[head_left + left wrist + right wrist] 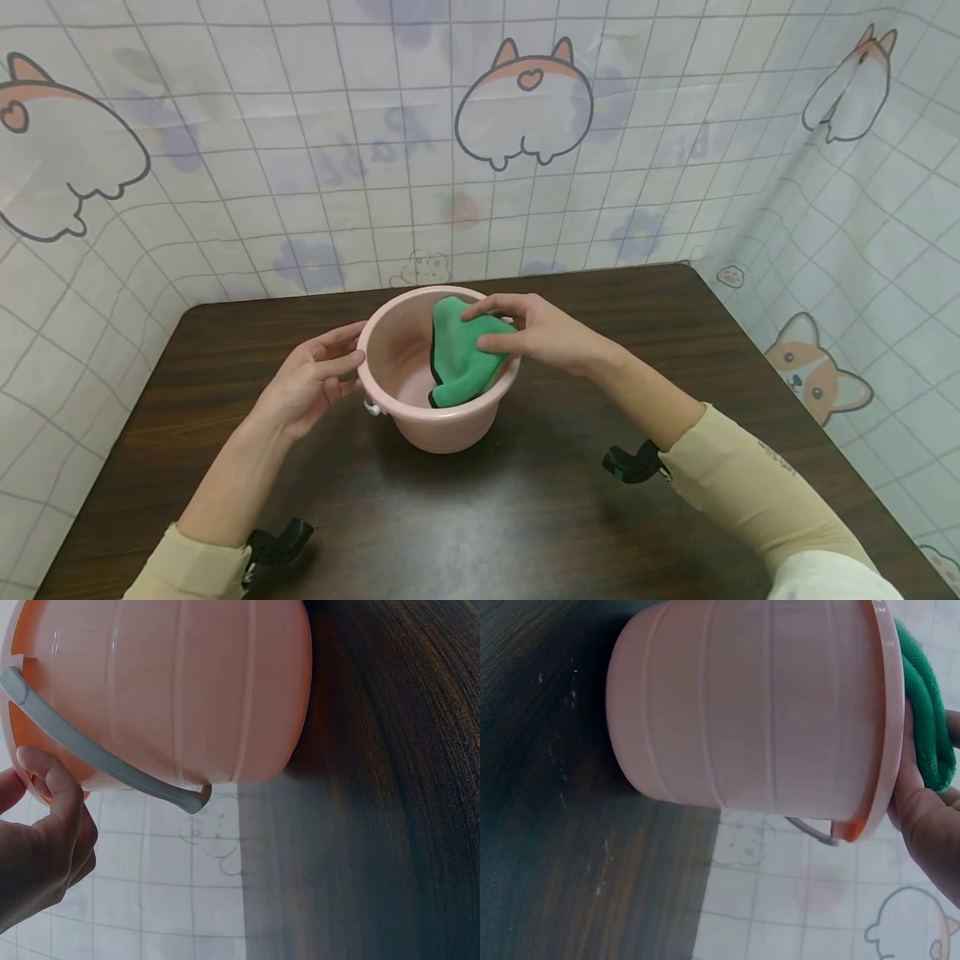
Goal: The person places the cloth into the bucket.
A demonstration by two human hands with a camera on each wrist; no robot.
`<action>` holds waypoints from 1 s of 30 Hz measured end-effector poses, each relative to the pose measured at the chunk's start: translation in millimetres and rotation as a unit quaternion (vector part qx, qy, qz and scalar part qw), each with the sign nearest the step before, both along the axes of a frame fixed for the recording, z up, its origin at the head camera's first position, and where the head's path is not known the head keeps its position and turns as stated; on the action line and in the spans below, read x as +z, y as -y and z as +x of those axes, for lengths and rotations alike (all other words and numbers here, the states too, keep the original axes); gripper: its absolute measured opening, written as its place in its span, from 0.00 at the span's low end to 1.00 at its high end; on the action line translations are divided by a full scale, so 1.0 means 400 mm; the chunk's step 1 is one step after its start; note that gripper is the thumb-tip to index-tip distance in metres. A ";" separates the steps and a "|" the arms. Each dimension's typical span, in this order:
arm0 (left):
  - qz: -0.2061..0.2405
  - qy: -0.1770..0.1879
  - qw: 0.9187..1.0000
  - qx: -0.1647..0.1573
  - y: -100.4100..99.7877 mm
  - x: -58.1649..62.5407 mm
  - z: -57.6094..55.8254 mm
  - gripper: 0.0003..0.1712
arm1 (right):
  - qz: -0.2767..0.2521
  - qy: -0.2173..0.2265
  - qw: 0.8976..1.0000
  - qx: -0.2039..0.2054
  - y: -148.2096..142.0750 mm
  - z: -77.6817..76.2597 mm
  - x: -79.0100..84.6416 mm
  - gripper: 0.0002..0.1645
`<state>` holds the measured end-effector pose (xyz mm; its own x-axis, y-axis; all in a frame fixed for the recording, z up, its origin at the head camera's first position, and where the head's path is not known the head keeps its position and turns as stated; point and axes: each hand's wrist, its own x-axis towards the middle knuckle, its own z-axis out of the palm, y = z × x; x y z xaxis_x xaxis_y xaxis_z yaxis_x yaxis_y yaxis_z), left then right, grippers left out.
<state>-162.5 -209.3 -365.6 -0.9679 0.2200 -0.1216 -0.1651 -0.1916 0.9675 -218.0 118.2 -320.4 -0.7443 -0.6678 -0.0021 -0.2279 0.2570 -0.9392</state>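
Note:
A pink bucket [444,431] stands upright on the dark wooden table. My left hand [306,385] pinches its left rim between thumb and fingers, also seen from the side in the left wrist view. Over the right rim, my right hand [553,335] grips a green cloth [459,354] with a dark edge. Much of this cloth lies inside the bucket against the right wall. In the right wrist view, a folded part of the green cloth [927,712] shows above the rim, between thumb and fingers. The bucket's grey handle [101,756] hangs down along its outside.
The wooden table [555,517] reaches back to a white gridded wall covering [360,158] with cartoon animals, which also runs along both sides. A black device [279,543] is strapped at the left wrist, and another black device [632,463] at the right.

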 end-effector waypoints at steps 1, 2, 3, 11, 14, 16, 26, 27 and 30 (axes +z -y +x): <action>0.000 0.000 1.000 0.000 0.000 0.000 0.000 0.33 | 0.008 -0.004 1.000 -0.001 0.001 0.000 0.001 0.23; 0.000 0.000 1.000 0.000 0.000 0.000 0.000 0.32 | 0.014 -0.007 1.000 0.000 0.003 0.000 0.001 0.23; -0.001 0.000 1.000 0.001 0.000 0.001 0.000 0.32 | 0.020 -0.011 1.000 0.001 0.005 0.000 0.002 0.23; -0.007 0.001 1.000 0.001 0.001 0.002 0.000 0.34 | 0.058 -0.026 0.998 0.012 0.033 0.002 0.007 0.24; -0.005 0.001 1.000 0.001 0.001 0.002 0.000 0.33 | 0.068 -0.034 0.997 0.022 0.042 0.002 0.008 0.24; -0.002 -0.001 1.000 0.000 0.001 0.001 -0.001 0.33 | 0.076 -0.040 0.996 0.025 0.046 0.002 0.009 0.24; 0.007 -0.009 1.000 -0.005 0.000 -0.007 -0.002 0.33 | 0.105 -0.045 0.993 0.036 0.043 0.016 0.010 0.24; 0.008 -0.009 1.000 -0.005 0.001 -0.007 -0.001 0.33 | 0.106 -0.044 0.993 0.035 0.042 0.018 0.010 0.23; 0.006 -0.010 1.000 -0.004 0.002 -0.008 -0.001 0.33 | 0.102 -0.049 0.993 0.031 0.035 0.021 0.013 0.22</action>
